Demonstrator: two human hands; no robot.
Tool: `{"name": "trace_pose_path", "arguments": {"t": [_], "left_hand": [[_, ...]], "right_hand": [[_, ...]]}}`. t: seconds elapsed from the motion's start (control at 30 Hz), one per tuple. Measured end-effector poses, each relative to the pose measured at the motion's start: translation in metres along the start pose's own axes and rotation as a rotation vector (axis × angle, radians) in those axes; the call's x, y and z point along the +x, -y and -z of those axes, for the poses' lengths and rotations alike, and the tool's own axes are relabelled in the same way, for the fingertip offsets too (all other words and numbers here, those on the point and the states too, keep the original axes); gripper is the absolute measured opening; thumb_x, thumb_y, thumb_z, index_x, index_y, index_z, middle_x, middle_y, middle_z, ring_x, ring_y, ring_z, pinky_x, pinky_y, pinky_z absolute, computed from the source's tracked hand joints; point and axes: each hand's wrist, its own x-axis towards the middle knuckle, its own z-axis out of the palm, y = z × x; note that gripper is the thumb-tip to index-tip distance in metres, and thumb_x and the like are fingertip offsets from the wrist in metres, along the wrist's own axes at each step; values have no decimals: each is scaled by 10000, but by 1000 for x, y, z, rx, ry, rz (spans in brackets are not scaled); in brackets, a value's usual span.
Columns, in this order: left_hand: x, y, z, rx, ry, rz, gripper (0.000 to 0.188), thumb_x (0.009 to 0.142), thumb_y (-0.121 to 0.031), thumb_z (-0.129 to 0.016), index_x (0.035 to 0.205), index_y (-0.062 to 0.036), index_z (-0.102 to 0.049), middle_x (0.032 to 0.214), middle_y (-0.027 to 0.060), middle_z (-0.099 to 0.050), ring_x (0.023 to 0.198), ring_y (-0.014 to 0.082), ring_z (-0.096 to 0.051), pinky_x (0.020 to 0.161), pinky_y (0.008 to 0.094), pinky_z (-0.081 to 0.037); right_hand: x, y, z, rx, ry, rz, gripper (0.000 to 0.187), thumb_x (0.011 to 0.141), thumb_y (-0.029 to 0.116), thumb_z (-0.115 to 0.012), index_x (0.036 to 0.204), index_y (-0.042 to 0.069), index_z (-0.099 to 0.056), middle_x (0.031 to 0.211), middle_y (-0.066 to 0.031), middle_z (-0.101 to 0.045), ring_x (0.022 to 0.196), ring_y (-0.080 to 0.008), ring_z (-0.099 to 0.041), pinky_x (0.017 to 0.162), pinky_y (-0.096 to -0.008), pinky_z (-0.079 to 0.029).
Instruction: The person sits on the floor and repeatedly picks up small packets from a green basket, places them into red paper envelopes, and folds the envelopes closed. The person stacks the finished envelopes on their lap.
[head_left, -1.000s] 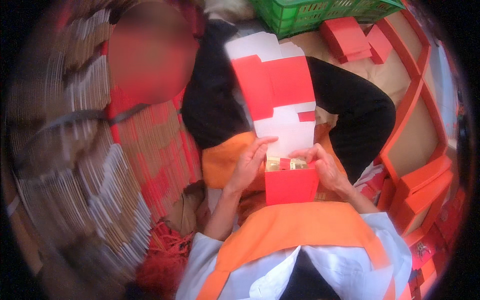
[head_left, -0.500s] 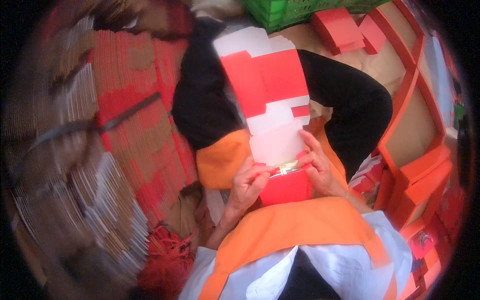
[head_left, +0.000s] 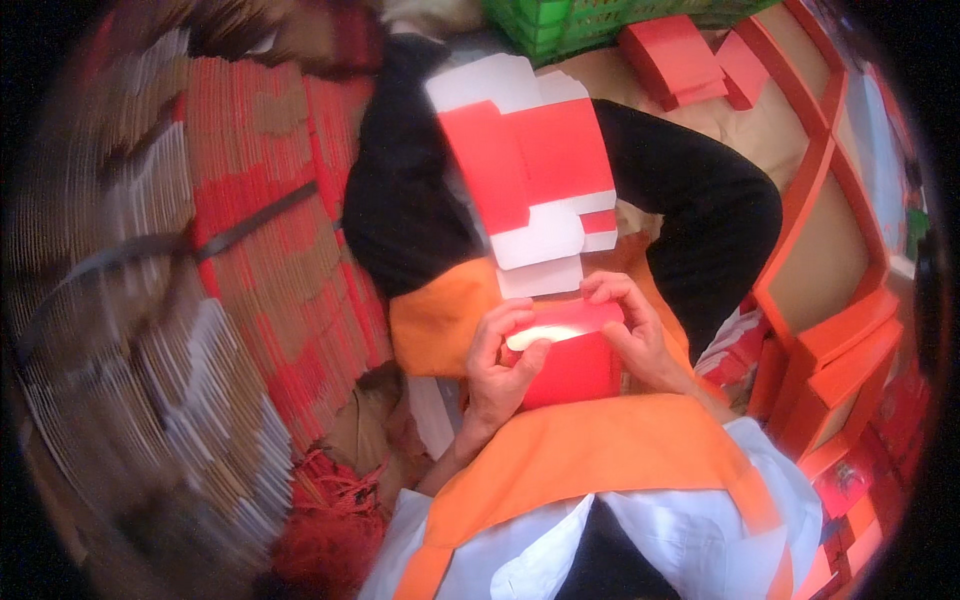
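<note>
A small red cardboard box [head_left: 575, 375] sits in my lap, against the orange apron. My left hand [head_left: 495, 365] grips its left side, thumb on the near edge and fingers curled over the far corner. My right hand [head_left: 640, 335] pinches the right end of the box's lid flap [head_left: 590, 317], fingers on the far edge and thumb on the near side. Bright glare lies across the flap's left part. Just beyond the hands, unfolded box blanks [head_left: 560, 150] with red faces and white flaps lie across my lap. What is inside the box is hidden.
Dense stacks of flat red and brown cardboard [head_left: 260, 200] with a dark strap fill the left side. A green plastic crate [head_left: 600, 30] stands at the far side. Folded red boxes [head_left: 675, 62] lie near it. Orange-red partitions [head_left: 835, 200] and boxes [head_left: 845, 380] line the right.
The lid flap has swung down toward me, its white inner side giving way to the red outside. Both hands have shifted onto the flap's ends, and the box opening is now covered.
</note>
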Motion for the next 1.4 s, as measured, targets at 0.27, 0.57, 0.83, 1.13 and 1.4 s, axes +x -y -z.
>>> {"name": "trace_pose_path", "arguments": {"t": [0.27, 0.57, 0.83, 1.13, 1.4], "left_hand": [[2, 5, 3, 15, 59, 44, 200, 761, -21, -586, 950, -21, -523, 997, 96, -538, 954, 188, -521, 843, 301, -418], [-3, 11, -6, -128, 15, 54, 200, 813, -90, -495, 998, -15, -484, 1052, 126, -510, 1007, 215, -484, 910, 329, -365], [-6, 15, -10, -23, -77, -134, 111, 828, -38, -506, 932, -2, -514, 1079, 134, -541, 1059, 250, -487, 936, 360, -357], [-14, 16, -6, -10, -98, -83, 51, 818, -2, -551, 825, 25, -593, 951, 140, -632, 1008, 267, -563, 903, 387, -413], [-11, 7, -11, 141, -135, -216, 80, 816, -10, -556, 777, 33, -612, 882, 138, -650, 919, 279, -605, 916, 406, -411]], "right_hand": [[7, 9, 0, -219, 44, -91, 116, 790, 18, -535, 901, -2, -566, 924, -87, -566, 910, -188, -525, 800, -291, -410], [14, 15, 9, -428, 253, 4, 212, 876, 80, -403, 961, -1, -580, 1036, -121, -541, 1000, -230, -487, 876, -318, -374], [16, 15, 11, -450, 297, 20, 221, 846, 74, -427, 963, 7, -602, 1015, -110, -564, 993, -248, -483, 892, -342, -362], [10, 11, 26, -549, 472, 58, 287, 855, 128, -449, 1102, 35, -563, 1176, -129, -517, 1102, -282, -462, 954, -373, -340], [13, 19, 35, -586, 542, 92, 294, 864, 227, -531, 1139, 144, -591, 1203, -115, -522, 1039, -257, -505, 853, -352, -445]]}}
